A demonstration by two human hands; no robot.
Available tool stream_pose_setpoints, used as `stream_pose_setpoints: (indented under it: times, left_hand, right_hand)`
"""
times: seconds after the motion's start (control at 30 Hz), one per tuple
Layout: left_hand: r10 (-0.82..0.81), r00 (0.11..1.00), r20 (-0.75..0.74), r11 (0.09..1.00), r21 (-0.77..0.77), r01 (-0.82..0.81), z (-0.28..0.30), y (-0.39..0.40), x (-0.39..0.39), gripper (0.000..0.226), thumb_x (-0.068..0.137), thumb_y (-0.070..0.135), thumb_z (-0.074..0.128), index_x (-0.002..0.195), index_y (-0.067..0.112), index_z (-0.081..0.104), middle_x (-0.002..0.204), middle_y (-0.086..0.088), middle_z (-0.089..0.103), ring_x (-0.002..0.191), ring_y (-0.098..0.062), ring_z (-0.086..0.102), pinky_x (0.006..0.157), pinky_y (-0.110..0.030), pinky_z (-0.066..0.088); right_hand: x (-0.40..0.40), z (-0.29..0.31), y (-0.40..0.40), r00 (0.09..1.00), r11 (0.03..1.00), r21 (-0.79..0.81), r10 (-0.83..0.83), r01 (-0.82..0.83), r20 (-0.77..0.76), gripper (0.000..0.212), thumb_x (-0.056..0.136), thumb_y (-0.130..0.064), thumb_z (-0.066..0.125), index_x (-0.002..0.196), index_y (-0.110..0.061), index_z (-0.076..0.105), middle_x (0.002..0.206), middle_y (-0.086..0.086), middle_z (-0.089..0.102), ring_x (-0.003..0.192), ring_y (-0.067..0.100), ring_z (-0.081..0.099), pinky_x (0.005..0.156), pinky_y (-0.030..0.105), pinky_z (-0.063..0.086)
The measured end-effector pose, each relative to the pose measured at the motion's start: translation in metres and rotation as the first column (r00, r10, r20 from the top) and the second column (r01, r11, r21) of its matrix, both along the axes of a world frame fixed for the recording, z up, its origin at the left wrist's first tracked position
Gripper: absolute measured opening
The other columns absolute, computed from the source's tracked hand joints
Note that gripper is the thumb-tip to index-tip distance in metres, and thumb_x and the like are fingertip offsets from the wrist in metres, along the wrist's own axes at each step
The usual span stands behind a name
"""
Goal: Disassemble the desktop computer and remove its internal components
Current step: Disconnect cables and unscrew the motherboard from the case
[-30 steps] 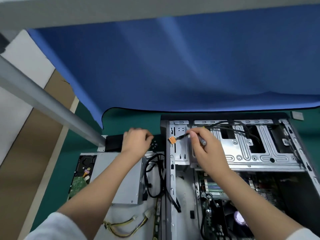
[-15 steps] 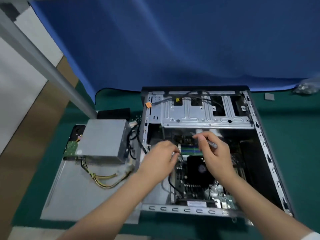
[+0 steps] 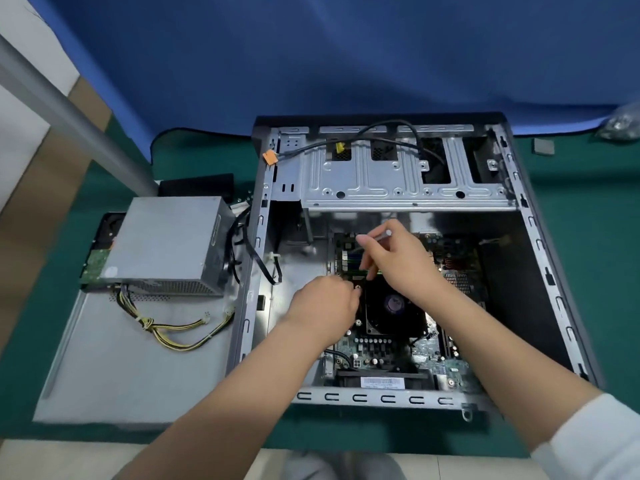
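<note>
Change: both hands sit lower in the case than half a second ago, when they hovered by the memory slots; the left hand now rests at the near-left corner of the cooler, and the camera has closed in.
Computer case (image 3: 540, 258): lies open on its side on the green desk (image 3: 588, 237), toward the right, its far end against the blue cloth (image 3: 346, 64).
Motherboard (image 3: 426, 355): flat in the bottom of the case, with the black CPU cooler (image 3: 394, 306) and its fan on top.
Left hand (image 3: 323, 308): fingers curled, tips pressed at the cooler's left edge beside a screw; whether they pinch anything I cannot tell.
Right hand (image 3: 398, 261): fingers pinch a thin silver screwdriver (image 3: 379, 236), tilted, its tip down toward the memory slots at the cooler's far side.
Drive cage (image 3: 398, 174): bare metal at the far end of the case, a black cable (image 3: 381, 128) with an orange connector (image 3: 270, 156) draped over it.
Power supply (image 3: 166, 244): out of the case, on the grey side panel (image 3: 121, 358) at the left of the desk, yellow-black wires (image 3: 180, 332) trailing toward the near edge.
Hard drive (image 3: 100, 258): partly hidden under the power supply's left side.
</note>
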State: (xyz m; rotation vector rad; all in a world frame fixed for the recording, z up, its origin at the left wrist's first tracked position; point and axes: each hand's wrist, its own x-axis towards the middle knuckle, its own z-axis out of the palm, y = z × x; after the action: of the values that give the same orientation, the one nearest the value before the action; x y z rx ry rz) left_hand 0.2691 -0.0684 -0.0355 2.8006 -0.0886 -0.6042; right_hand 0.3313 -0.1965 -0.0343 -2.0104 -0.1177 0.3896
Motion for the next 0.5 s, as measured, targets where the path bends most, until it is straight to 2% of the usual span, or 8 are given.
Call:
stream_pose_setpoints:
  times: [0.1,0.2,0.27,0.3,0.4,0.47,0.5]
  left_hand:
    - [0.074,0.992,-0.101,0.997,-0.018,-0.077,-0.0005,0.001,0.0025,0.043,0.102,0.036,0.028,0.097,0.01,0.062,0.1,-0.012,0.061,0.088,-0.029,0.056,0.071,-0.033,0.042]
    - [0.13,0.955,-0.268,0.989,-0.038,-0.145,-0.0041,0.0026,0.0026,0.046,0.102,0.042,0.023,0.088,0.012,0.055,0.089,-0.01,0.056,0.081,-0.025,0.051,0.072,-0.031,0.041]
    - [0.119,0.946,-0.303,0.99,-0.041,-0.138,-0.005,0.003,0.0035,0.042,0.103,0.041,0.023,0.086,0.014,0.051,0.086,-0.008,0.054,0.083,-0.026,0.053,0.075,-0.033,0.044]
    - [0.107,0.945,-0.309,0.991,-0.041,-0.125,-0.0037,0.0029,0.004,0.038,0.103,0.038,0.024,0.089,0.015,0.051,0.088,-0.009,0.055,0.085,-0.027,0.054,0.078,-0.034,0.046]
    - [0.05,0.957,-0.287,0.998,-0.021,-0.059,0.0006,0.0019,0.0053,0.03,0.104,0.022,0.028,0.116,0.017,0.055,0.102,-0.011,0.059,0.097,-0.029,0.056,0.086,-0.044,0.049]
    - [0.048,0.961,-0.274,0.998,-0.017,-0.054,0.0019,0.0014,0.0054,0.03,0.104,0.018,0.028,0.119,0.017,0.054,0.102,-0.01,0.059,0.098,-0.029,0.056,0.087,-0.046,0.049]
    - [0.047,0.962,-0.271,0.998,-0.02,-0.055,0.0016,0.0015,0.0055,0.03,0.104,0.018,0.029,0.119,0.017,0.054,0.1,-0.009,0.058,0.097,-0.029,0.056,0.086,-0.045,0.05]
  right_hand:
    - [0.0006,-0.0105,0.0042,0.999,0.998,-0.061,0.027,-0.025,0.026,0.011,0.089,-0.028,0.064,0.083,-0.02,0.058,0.062,-0.006,0.066,0.051,-0.003,0.055,0.055,0.009,0.039]
    - [0.0052,-0.0119,0.0024,0.987,0.979,-0.151,0.145,-0.133,0.075,0.009,0.092,-0.03,0.058,0.084,-0.025,0.058,0.068,-0.01,0.067,0.059,-0.01,0.053,0.057,0.006,0.036]
    - [0.0088,-0.01,-0.0003,0.974,0.96,-0.202,0.212,-0.192,0.083,0.011,0.095,-0.031,0.053,0.085,-0.027,0.056,0.071,-0.01,0.067,0.058,-0.013,0.051,0.057,0.005,0.034]
    - [0.0097,-0.0095,-0.0011,0.966,0.949,-0.228,0.242,-0.217,0.089,0.011,0.095,-0.031,0.052,0.086,-0.025,0.056,0.072,-0.009,0.067,0.057,-0.014,0.05,0.057,0.005,0.034]
    - [0.0098,-0.0094,-0.001,0.946,0.922,-0.278,0.308,-0.269,0.106,0.014,0.095,-0.033,0.051,0.09,-0.021,0.058,0.072,-0.009,0.066,0.056,-0.012,0.051,0.056,0.006,0.035]
    - [0.0087,-0.0089,0.0004,0.93,0.898,-0.32,0.351,-0.301,0.109,0.015,0.096,-0.035,0.05,0.092,-0.022,0.057,0.075,-0.008,0.066,0.063,-0.006,0.055,0.058,0.011,0.037]
    - [0.0081,-0.009,0.0014,0.923,0.884,-0.344,0.371,-0.316,0.106,0.016,0.096,-0.036,0.049,0.093,-0.022,0.056,0.078,-0.006,0.066,0.07,-0.001,0.057,0.064,0.018,0.041]
